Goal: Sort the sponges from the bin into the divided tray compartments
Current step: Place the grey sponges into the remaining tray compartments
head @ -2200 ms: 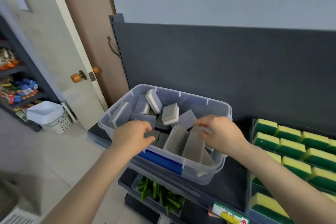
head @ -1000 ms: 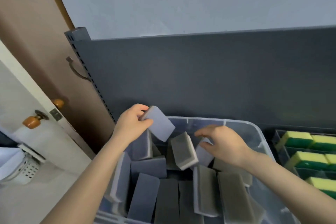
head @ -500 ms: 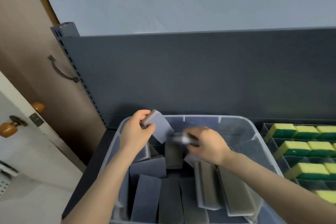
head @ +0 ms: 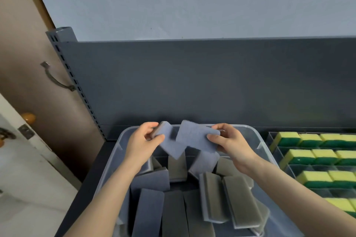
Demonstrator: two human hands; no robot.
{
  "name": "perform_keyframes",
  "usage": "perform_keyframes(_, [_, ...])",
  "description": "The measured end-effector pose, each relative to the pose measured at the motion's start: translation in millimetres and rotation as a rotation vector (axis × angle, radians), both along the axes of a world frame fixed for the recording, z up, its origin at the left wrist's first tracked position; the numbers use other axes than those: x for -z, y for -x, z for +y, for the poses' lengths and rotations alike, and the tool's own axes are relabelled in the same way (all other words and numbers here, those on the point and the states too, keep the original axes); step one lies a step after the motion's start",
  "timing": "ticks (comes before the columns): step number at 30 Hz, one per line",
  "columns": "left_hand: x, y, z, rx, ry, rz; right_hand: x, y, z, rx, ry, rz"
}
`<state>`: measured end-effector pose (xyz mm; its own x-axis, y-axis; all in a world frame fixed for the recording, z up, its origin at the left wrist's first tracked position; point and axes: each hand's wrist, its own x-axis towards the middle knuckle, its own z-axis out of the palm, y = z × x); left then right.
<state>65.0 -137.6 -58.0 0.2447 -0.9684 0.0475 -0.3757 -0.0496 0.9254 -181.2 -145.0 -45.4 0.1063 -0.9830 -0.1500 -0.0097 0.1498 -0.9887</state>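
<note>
One broad dark grey back panel (head: pixel 212 82) fills the middle of the view, under a pale wall (head: pixel 192 2) and beside a brown door (head: pixel 25 63) on the left. In front of the panel, a large clear plastic bin (head: pixel 113 157) sits on the dark shelf (head: pixel 90 171). It holds many grey sponges (head: pixel 148 211), some lying flat and some tipped on edge against each other.

Just right of the bin is the divided tray (head: pixel 316 167). Its clear partitions form rows, and yellow-and-green sponges (head: pixel 300 157) stand side by side in them.

Both forearms reach in from the lower edge and meet above the far end of the bin. The left hand (head: pixel 142 144) has its grip closed on one blue-grey sponge (head: pixel 169 142), with the thumb on the near face and the fingers curled over the top corner. The sponge hangs tilted, its lower corner pointing down into the bin. The right hand (head: pixel 233 144) has its grip pinched on a second blue-grey sponge (head: pixel 194 136) at the right end, thumb below and fingers on top, with the broad face turned towards the camera.

The two held sponges are raised clear of the pile. Their inner edges overlap from this angle, and I cannot tell whether they touch.
</note>
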Motion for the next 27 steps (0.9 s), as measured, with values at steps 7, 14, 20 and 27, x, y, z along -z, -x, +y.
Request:
perform_keyframes(7, [0, 3, 5, 0.048, -0.015, 0.017, 7, 0, 4, 0.043, -0.032, -0.019])
perform_keyframes(14, [4, 8, 7, 0.108, -0.007, -0.052, 4, 4, 20, -0.050, 0.012, 0.136])
perform_keyframes(20, [6, 14, 7, 0.153, 0.001, -0.195, 22, 6, 27, -0.047, -0.143, 0.485])
perform_keyframes(27, [4, 9, 7, 0.132, -0.017, -0.238, 21, 6, 20, -0.313, 0.004, 0.866])
